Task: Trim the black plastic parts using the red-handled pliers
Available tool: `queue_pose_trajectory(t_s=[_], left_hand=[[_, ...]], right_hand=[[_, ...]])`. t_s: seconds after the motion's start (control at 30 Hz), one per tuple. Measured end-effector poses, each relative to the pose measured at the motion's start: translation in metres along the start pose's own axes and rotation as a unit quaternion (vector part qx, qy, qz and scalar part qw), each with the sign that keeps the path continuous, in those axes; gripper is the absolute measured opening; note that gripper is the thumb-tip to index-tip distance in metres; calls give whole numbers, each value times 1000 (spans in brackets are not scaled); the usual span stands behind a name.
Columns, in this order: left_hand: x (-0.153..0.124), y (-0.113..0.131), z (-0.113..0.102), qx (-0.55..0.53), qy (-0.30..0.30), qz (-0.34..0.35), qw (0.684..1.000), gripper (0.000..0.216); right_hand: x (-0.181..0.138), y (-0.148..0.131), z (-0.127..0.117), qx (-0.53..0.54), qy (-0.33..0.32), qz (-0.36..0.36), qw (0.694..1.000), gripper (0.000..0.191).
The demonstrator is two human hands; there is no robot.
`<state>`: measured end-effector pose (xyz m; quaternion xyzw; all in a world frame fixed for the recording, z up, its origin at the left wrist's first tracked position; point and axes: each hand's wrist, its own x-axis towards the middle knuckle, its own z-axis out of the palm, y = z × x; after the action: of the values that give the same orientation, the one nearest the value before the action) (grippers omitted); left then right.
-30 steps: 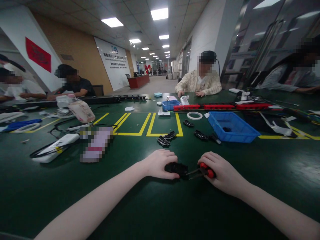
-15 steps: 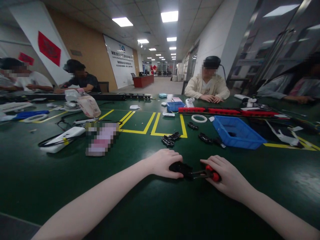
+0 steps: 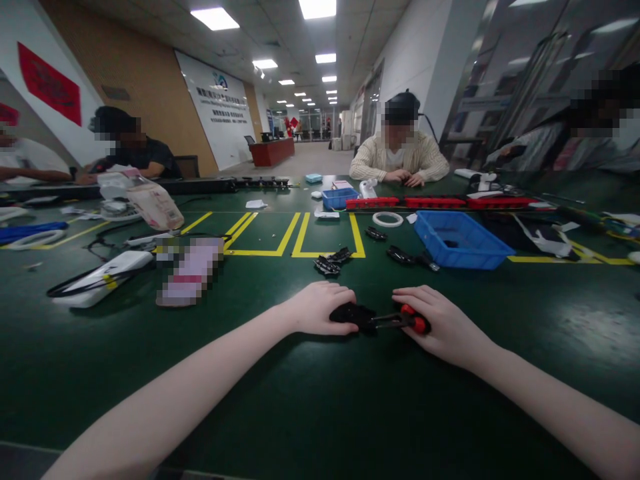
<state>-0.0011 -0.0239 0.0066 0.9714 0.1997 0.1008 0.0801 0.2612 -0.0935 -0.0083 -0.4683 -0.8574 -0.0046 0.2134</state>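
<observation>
Between thumb and fingers, my left hand (image 3: 320, 308) grips a black plastic part (image 3: 354, 316) just above the green table (image 3: 280, 407). My right hand (image 3: 443, 323) is closed around the red handles of a pair of pliers (image 3: 414, 320). The jaws of the pliers point left and meet the right end of the black part; whether they bite on it is too dark to tell. Beyond my hands lie similar black pieces (image 3: 327, 265), with more black pieces (image 3: 400, 255) farther right.
A blue bin (image 3: 460, 240) stands right of centre, with a white ring (image 3: 387, 219) beside it. On the left are a white power bank-like box (image 3: 103, 280) with a black cord and a blurred pinkish item (image 3: 193, 270). A person (image 3: 400, 143) sits opposite, behind a red strip (image 3: 435, 202).
The whole view has shifted, so the table and objects sit slightly higher and more to the left. Both hands keep their hold on the black part and the pliers.
</observation>
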Motion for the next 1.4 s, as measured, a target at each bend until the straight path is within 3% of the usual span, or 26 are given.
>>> queue_pose_trajectory(t_s=[0.33,0.53,0.77,1.17,1.4], left_hand=[[1,0,-1,-6,-4,-2,1000,32],[-1,4,0,6,-9,2,1000,33],[1,15,-2,13,-33,23,999,36],[6,23,4,9,-19,10,1000,32],[4,24,5,12,-23,-13,1000,32]], right_hand=[[0,3,1,14,1,-1,1000,38],[0,4,-1,25,-11,15,1000,13],[6,1,1,11,2,-24,1000,5],[27,-3,7,-20,15,-100,995,5],[23,-3,7,-29,32,-89,995,26]])
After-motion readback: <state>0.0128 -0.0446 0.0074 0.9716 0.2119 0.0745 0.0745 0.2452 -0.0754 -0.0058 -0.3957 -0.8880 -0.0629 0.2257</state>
